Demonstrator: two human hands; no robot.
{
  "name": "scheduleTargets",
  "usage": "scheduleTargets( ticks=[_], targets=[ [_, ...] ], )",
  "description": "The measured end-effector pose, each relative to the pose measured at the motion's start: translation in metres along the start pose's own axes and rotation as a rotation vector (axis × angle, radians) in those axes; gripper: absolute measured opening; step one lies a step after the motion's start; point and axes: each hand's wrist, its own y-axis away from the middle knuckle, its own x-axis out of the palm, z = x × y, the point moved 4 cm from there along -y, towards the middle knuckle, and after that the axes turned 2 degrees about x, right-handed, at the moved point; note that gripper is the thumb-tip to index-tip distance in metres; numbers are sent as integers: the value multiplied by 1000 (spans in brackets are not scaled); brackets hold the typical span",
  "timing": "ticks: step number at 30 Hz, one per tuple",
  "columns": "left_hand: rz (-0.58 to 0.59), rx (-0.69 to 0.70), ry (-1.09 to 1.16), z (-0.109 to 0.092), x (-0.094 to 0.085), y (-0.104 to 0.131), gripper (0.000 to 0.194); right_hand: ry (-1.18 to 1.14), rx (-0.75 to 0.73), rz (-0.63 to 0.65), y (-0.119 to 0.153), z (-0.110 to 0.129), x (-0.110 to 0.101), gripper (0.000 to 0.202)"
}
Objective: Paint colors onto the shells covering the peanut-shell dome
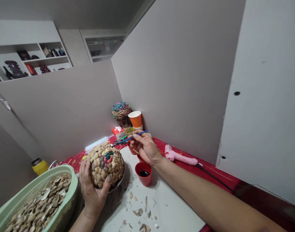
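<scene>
A round ball covered in tan shells (96, 164) rests on a shallow dish, with a few shells near its top coloured teal, pink and grey. My left hand (91, 190) is wrapped around its near left side, thumb in front. In my right hand (144, 146) a thin blue paintbrush (137, 134) is pinched, its tip at the ball's upper right edge; whether it touches cannot be told. Just below that hand stands a red cup (144, 178) of dark liquid. More red cups (130, 148) are partly hidden behind the hand.
A green basket (73, 190) of loose shells stands at the left, beside a yellow jar (40, 166). Shell scraps litter the white board (171, 206). A pink glue gun (181, 157) lies right. Behind stand an orange cup (135, 120) and a coloured ball-topped piece (121, 111).
</scene>
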Motion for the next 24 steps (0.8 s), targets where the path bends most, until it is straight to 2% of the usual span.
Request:
scheduleTargets(
  ticks=[24],
  targets=[
    [-6,4,18,1,1,1,83,-43,8,25,1,1,2,28]
  ],
)
